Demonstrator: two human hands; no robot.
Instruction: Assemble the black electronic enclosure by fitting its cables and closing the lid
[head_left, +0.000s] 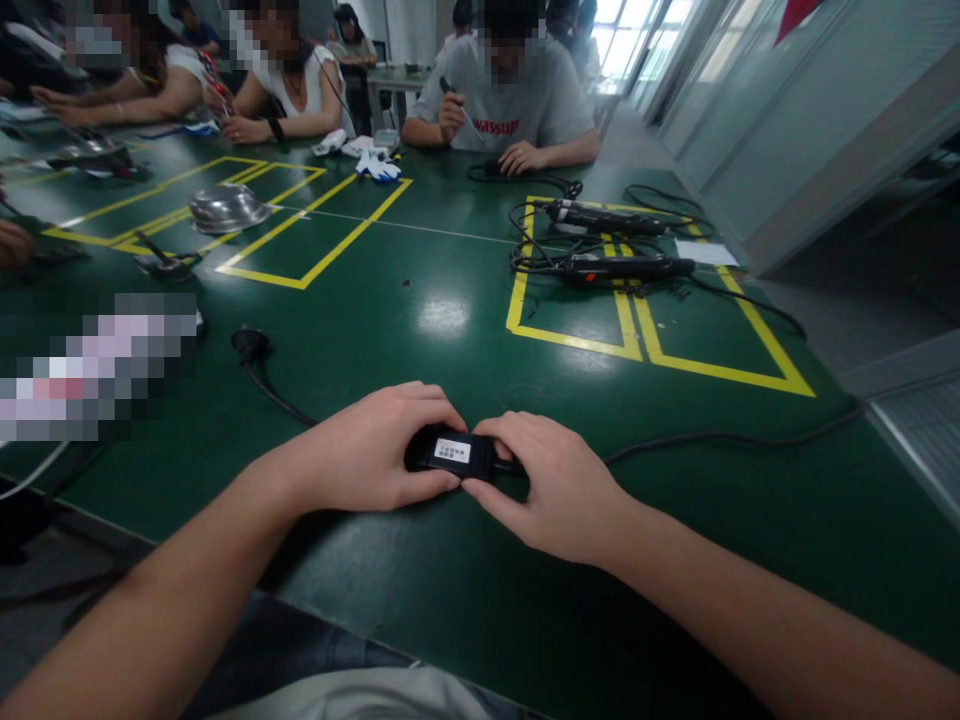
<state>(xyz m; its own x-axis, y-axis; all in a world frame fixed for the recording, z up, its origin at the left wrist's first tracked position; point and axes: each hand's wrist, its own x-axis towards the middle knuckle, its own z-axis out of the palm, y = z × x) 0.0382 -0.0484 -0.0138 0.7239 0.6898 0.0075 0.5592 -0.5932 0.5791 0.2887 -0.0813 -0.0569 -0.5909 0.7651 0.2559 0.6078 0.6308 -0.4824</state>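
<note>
A small black box with a white label [452, 452] sits in the cord in front of me, low on the green table. Around its left end curl the fingers and thumb of my left hand [375, 445]. My right hand [559, 480] grips its right end, thumb and fingers on opposite sides. From under my left hand a black cord [277, 397] runs up to a black plug [250, 344]. Another length of black cord [697, 438] leaves past my right hand toward the table's right edge. My fingers hide both ends of the box.
Two black corded handheld tools [630, 267] lie with tangled cables inside yellow tape outlines [577, 345] at the right. A metal bowl [227, 208] stands at the back left. Across the table, a person in a grey shirt [517, 100] holds a screwdriver [457, 98]. White-and-blue gloves [377, 166] lie nearby.
</note>
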